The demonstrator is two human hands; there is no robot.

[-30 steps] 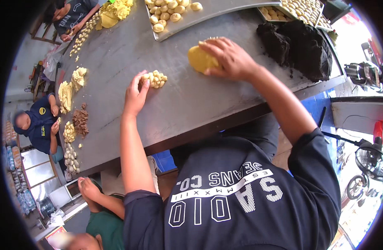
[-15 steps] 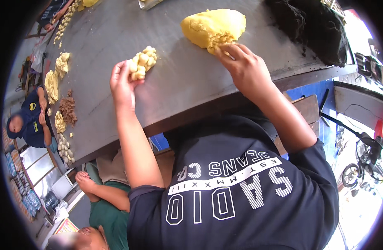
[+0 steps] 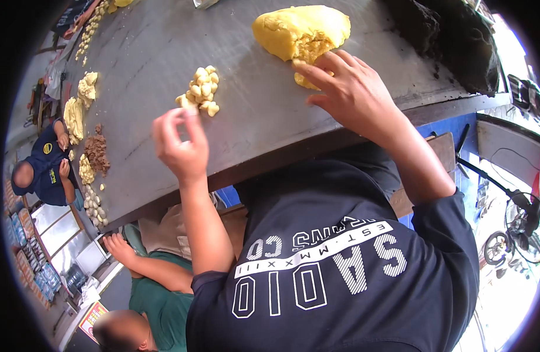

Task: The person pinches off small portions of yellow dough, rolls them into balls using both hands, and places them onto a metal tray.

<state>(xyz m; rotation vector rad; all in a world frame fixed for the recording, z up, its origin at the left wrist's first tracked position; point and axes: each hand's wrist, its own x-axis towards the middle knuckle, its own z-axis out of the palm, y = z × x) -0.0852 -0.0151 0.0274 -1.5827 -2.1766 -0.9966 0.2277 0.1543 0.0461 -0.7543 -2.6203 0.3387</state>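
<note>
A big yellow dough lump (image 3: 293, 29) with a torn, crumbly near side sits on the grey tabletop. My right hand (image 3: 355, 91) is right at this torn side, fingers stretched and thumb apart. Under its fingertips lies a smaller yellow dough piece (image 3: 305, 79), partly hidden. To the left, a loose heap of small pale yellow dough balls (image 3: 202, 87) rests on the table. My left hand (image 3: 182, 144) hovers at the heap's near edge, fingers loosely curved with a gap between them. Its fingertips are slightly blurred beside the lowest balls, and nothing shows in its grasp.
Along the table's left side lie yellow dough pieces (image 3: 74, 120), brown crumbly dough (image 3: 96, 154) and pale balls (image 3: 93, 208). Black plastic (image 3: 458, 47) covers the far right corner. One person in green (image 3: 158, 293) sits at my left; another in dark blue (image 3: 47, 167) is beyond the table end.
My left hand has drawn back from the ball heap, which now lies loose on the table. My right hand's fingers have spread, and a smaller dough piece shows beneath them.
</note>
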